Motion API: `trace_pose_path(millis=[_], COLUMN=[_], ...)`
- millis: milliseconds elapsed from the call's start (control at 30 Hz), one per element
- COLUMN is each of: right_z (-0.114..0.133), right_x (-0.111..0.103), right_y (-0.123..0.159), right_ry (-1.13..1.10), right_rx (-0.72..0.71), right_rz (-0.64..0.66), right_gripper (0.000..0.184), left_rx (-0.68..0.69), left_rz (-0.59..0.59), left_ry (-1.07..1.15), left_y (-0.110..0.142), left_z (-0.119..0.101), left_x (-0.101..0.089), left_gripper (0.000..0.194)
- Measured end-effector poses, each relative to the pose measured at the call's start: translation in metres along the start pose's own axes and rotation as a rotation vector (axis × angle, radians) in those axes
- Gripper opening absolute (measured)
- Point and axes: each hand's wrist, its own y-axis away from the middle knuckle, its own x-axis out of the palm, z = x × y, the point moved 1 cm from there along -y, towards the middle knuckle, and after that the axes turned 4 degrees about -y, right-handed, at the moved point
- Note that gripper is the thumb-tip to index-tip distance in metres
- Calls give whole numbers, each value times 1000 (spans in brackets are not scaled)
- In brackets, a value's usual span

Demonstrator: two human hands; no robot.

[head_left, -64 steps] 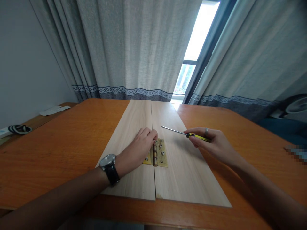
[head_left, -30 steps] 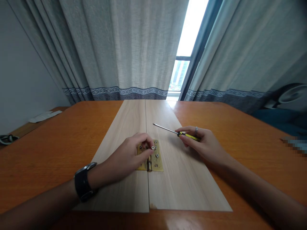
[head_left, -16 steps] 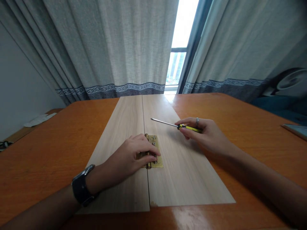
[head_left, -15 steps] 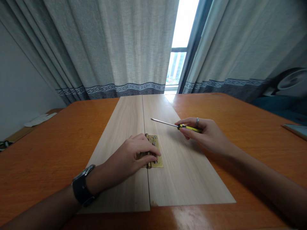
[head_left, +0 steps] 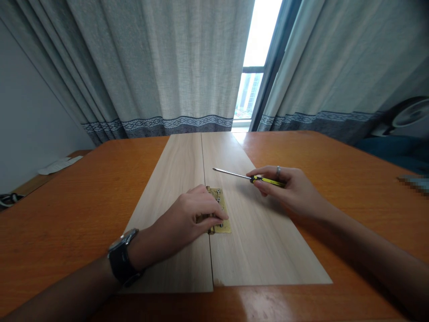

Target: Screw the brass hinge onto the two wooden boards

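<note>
Since a second ago, the left hand [head_left: 189,219] has slid over the brass butt hinge [head_left: 221,203], fingers curled down across its knuckle and hiding most of the left leaf; whether they pinch anything, I cannot tell. Its right leaf shows, set with small steel screws [head_left: 218,201]. The right hand [head_left: 288,185] pinches a yellow-and-black screwdriver [head_left: 266,180] between thumb and fingers, slim steel shaft held above the right wood panel [head_left: 268,241], near the hinge but apart. The hinge lies flat across the seam beside the left wood panel [head_left: 170,188], on a glossy orange bench [head_left: 67,223].
</note>
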Motion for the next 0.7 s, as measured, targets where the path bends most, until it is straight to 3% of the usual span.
trace_pose_path(millis=[700], right_z=[-5], right_x=[-2], right_y=[0], right_ry=[27], right_rx=[-41], right_rz=[20], right_gripper=[41], left_rx=[121], left_rz=[-69], left_ry=[-30], left_y=[3], left_z=[1], left_x=[4], left_gripper=[13])
